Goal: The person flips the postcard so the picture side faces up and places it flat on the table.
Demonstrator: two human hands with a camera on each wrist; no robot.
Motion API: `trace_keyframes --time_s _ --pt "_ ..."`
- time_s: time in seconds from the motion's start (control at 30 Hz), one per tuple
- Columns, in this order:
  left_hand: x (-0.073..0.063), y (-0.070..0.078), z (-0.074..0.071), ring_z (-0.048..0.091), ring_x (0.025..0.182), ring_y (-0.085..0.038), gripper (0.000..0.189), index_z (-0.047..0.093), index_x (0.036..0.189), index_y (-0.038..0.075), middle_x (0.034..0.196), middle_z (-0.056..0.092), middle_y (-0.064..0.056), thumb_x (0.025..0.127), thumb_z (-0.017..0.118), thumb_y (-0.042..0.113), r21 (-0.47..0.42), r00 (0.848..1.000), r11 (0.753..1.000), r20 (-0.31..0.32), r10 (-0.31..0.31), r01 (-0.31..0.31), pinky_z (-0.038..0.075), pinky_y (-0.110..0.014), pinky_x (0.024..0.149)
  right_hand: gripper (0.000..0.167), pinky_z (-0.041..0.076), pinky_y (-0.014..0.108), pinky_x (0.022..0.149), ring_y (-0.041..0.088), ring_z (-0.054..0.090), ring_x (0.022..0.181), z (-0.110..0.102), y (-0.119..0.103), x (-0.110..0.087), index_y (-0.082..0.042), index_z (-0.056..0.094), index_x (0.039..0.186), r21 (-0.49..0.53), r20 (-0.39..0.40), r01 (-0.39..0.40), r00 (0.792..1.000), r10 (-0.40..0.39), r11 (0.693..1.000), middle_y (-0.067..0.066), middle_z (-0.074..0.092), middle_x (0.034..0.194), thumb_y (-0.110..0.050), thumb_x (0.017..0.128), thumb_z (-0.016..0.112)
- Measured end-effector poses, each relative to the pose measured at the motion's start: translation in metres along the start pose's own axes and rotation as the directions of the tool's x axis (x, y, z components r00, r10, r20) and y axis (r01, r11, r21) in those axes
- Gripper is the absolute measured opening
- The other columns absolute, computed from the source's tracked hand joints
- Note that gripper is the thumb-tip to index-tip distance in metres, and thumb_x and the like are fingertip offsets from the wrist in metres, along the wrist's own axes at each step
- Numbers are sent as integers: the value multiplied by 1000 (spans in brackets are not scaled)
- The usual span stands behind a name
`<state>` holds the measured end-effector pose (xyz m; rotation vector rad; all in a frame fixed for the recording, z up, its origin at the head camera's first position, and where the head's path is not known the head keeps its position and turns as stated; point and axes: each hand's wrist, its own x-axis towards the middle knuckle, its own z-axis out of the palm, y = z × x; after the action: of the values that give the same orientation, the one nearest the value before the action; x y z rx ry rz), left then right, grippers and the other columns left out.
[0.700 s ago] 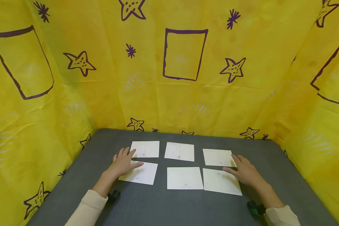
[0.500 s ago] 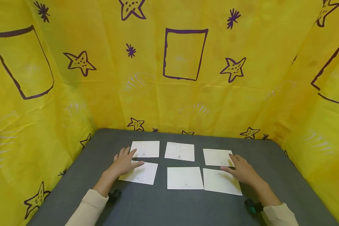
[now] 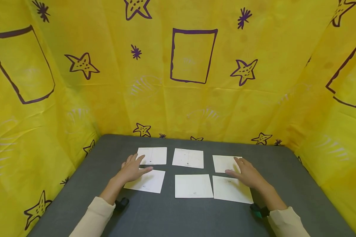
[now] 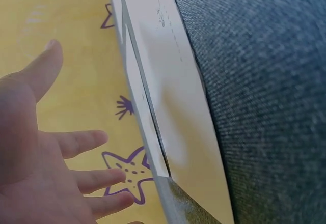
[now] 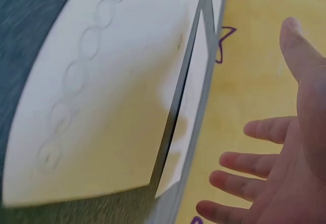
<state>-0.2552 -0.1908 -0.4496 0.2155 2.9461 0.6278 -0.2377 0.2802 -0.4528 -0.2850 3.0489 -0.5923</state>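
White paper, six sheets of it, lies flat on the grey desk (image 3: pixel 166 217) in two rows of three. From where I stand, the person's left hand (image 3: pixel 132 169) hangs over the left pair, its fingertips above the corner of the far left sheet (image 3: pixel 157 156) and its thumb over the near left sheet (image 3: pixel 149 185). The right hand (image 3: pixel 250 175) is above the far right sheet (image 3: pixel 221 163) and the near right sheet (image 3: pixel 229 193). Both hands have fingers and thumb spread wide, gripping nothing; the wrist views show them clear of the paper. Between them, well apart from either, are the far middle sheet (image 3: pixel 188 158) and near middle sheet (image 3: pixel 193 186); whether the latter touches its right-hand neighbour I can't tell.

Each hand covers an outer edge of its sheets, and both run off the sides of their wrist views. The small marks near the sheets' edges are too tiny to read. Close up, the near right sheet carries a faint pencil-grey chain of loops, partly under a soft shadow; the near left one bears a pale dashed line. Both near outer sheets sit slightly askew.
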Motion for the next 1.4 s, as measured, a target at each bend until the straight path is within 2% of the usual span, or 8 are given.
trace_keyframes --time_s 0.33,0.67,0.97,1.13,1.27,1.4 --pt "2 1 -1 18 143 -52 84 35 149 5 155 24 -30 89 56 61 -60 1000 998 6 -5 5 20 -76 105 87 29 69 107 55 30 137 3 -13 13 7 33 147 68 -13 66 998 -66 995 35 36 147 -57 92 55" --pt "7 3 -1 20 142 -51 85 36 148 3 155 26 -30 89 56 60 -109 1000 994 15 -26 27 20 -76 106 89 29 68 107 53 29 138 3 -27 21 5 29 149 154 62 28 997 -38 988 33 32 151 -59 92 53" --pt "13 6 -5 28 138 -52 77 39 144 -4 149 36 -31 92 56 51 -164 999 985 -28 43 -47 25 -69 109 89 31 67 107 51 31 138 2 -37 30 3 28 150 165 66 39 997 -50 986 32 32 151 -60 92 52" --pt "15 5 -5 30 137 -53 75 40 143 -6 147 37 -33 94 57 47 -197 998 979 -36 46 -52 26 -66 111 89 30 68 108 51 29 139 3 -43 33 3 27 150 196 77 42 995 -58 980 31 31 152 -60 92 53" --pt "18 4 -3 31 137 -51 74 40 143 -6 147 37 -33 94 57 47 -221 999 974 -35 31 -38 27 -65 111 88 30 67 108 51 30 139 6 -47 38 2 29 150 218 74 50 995 -68 975 31 32 152 -59 92 54" --pt "21 4 -2 30 138 -50 80 36 145 -6 149 34 -32 93 56 52 -249 1000 968 -17 -7 3 28 -65 111 85 29 66 110 49 30 140 10 -51 44 1 31 150 238 75 56 994 -75 970 28 33 152 -58 93 53"
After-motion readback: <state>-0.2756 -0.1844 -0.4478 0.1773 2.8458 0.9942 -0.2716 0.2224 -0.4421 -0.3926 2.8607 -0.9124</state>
